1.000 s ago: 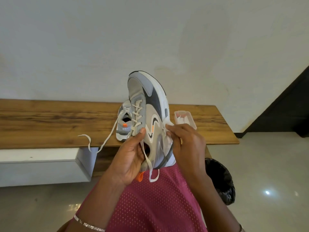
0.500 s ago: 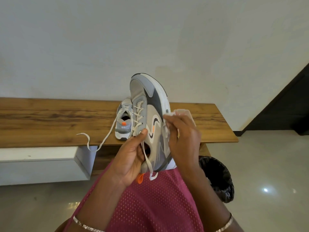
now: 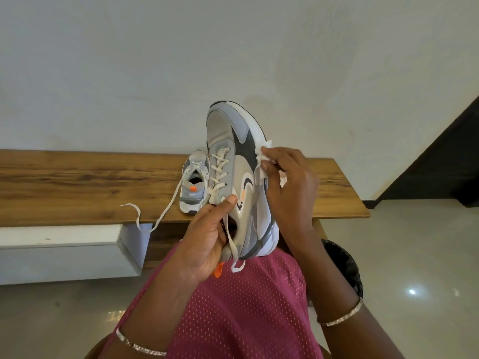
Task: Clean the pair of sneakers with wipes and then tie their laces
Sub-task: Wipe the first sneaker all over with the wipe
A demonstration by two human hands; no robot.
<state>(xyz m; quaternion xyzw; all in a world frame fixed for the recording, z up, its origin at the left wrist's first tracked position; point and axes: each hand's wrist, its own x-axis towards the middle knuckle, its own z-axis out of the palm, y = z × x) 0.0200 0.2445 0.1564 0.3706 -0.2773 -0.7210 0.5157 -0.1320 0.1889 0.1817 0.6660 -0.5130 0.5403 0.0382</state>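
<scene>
A grey and white sneaker (image 3: 233, 151) stands toe-up in front of me, its heel resting on my lap. My left hand (image 3: 207, 242) grips it around the heel and tongue, thumb on the side panel. My right hand (image 3: 290, 182) presses a white wipe (image 3: 263, 151) against the white midsole about halfway up the shoe. Loose lace ends hang below the heel. The second sneaker (image 3: 194, 187) sits on the wooden bench (image 3: 77, 185) behind, heel toward me, its lace (image 3: 155, 218) trailing over the bench's front edge.
A pack of wipes (image 3: 283, 178) on the bench is mostly hidden behind my right hand. A black-lined bin (image 3: 342, 265) stands on the floor at my right. A white ledge (image 3: 59, 244) runs under the bench at the left.
My right hand has slid the wipe up along the midsole, from near the heel toward the middle of the shoe. The left hand keeps its hold.
</scene>
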